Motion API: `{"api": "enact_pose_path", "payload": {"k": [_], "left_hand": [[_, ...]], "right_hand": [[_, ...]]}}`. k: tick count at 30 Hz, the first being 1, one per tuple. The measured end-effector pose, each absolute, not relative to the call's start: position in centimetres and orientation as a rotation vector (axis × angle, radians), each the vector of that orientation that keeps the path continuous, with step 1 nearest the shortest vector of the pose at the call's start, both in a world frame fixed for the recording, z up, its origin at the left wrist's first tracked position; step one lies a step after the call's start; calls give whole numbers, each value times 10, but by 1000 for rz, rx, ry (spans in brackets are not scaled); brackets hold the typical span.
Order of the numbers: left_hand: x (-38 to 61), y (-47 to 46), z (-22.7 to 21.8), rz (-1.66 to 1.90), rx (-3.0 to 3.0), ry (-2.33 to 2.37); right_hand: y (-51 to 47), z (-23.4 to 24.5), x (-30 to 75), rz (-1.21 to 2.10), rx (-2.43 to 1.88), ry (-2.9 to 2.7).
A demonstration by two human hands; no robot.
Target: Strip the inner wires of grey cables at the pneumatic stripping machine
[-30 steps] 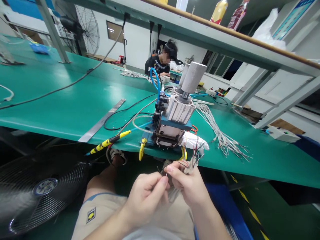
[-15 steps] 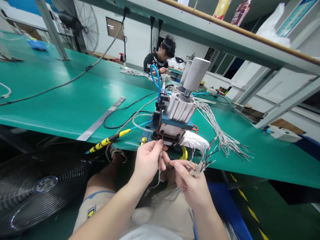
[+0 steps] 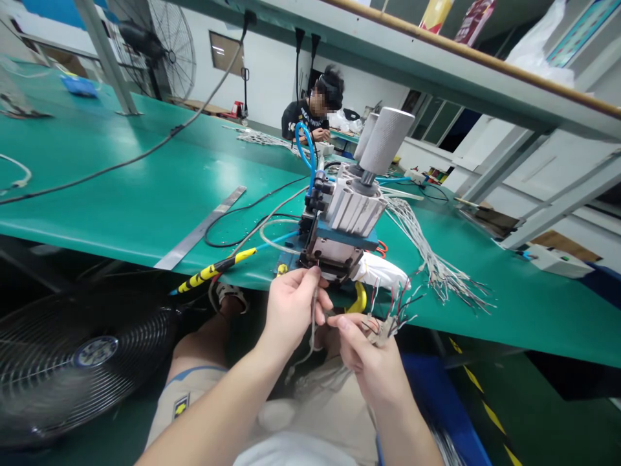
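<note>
My left hand (image 3: 297, 304) is closed in a pinch on a thin grey cable (image 3: 313, 330), whose lower length hangs over my lap. Its fingertips are at the lower front of a pneumatic press (image 3: 347, 207) with a knurled grey cylinder on top. To the right, my right hand (image 3: 371, 353) is closed around a bundle of grey cables (image 3: 385, 330); their stripped ends fan out in red, black and white wires. The right index fingertip points toward the left fingers, close to them. Where the cable tip meets the press is hidden by my left fingers.
On the green table (image 3: 121, 168) lie a metal ruler (image 3: 201, 228) and a pile of grey cables (image 3: 431, 252). A black fan (image 3: 92, 356) stands at lower left, a blue bin (image 3: 446, 414) at lower right. A co-worker (image 3: 315, 107) sits across the table. A shelf (image 3: 436, 65) crosses above.
The whole view has shifted slightly, so things appear a little further right. Both hands keep nearly the same pose at the press, with the same cables in them.
</note>
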State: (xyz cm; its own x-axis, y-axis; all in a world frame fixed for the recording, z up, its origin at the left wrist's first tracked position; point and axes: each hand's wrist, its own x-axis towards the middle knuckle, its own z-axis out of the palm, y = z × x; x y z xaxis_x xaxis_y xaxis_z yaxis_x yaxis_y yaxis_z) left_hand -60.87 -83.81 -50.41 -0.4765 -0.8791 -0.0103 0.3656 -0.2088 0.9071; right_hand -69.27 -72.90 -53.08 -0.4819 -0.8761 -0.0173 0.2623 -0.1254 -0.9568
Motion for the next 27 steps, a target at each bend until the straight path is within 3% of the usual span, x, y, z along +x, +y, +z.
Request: {"api": "enact_pose_path", "payload": {"k": [27], "left_hand": [[-595,-821,-514,-1809,664,-1228]], "right_hand": [[-727,-533,-693,-1797,-697,1291]]}}
